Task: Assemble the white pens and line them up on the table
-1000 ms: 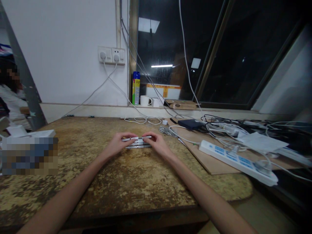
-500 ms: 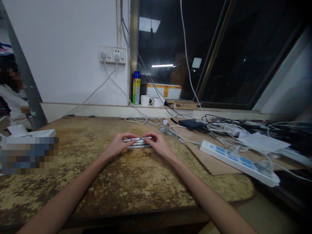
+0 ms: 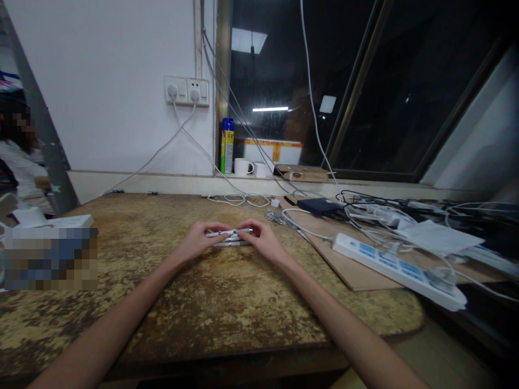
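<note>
Both hands meet over the worn wooden table, just beyond its middle. My left hand (image 3: pixel 201 236) pinches the left end of a white-and-grey pen (image 3: pixel 230 233) between thumb and fingers. At the pen's right end, my right hand (image 3: pixel 259 235) has its thumb and fingers closed on it. Other similar pens (image 3: pixel 232 243) lie side by side on the table, under and just in front of the held one. The fingers hide the ends of some of them, so their exact number is unclear.
A white power strip (image 3: pixel 399 270) lies across a brown board (image 3: pixel 344 270) at the right, among tangled cables and a black box (image 3: pixel 319 206). A spray can (image 3: pixel 227 146) and white mug (image 3: pixel 243 166) stand on the sill (image 3: pixel 178 183). A person (image 3: pixel 22 156) is at far left.
The white parts between my fingers have come together into one continuous pen, where a gap showed between them before. Both hands have hardly moved.
</note>
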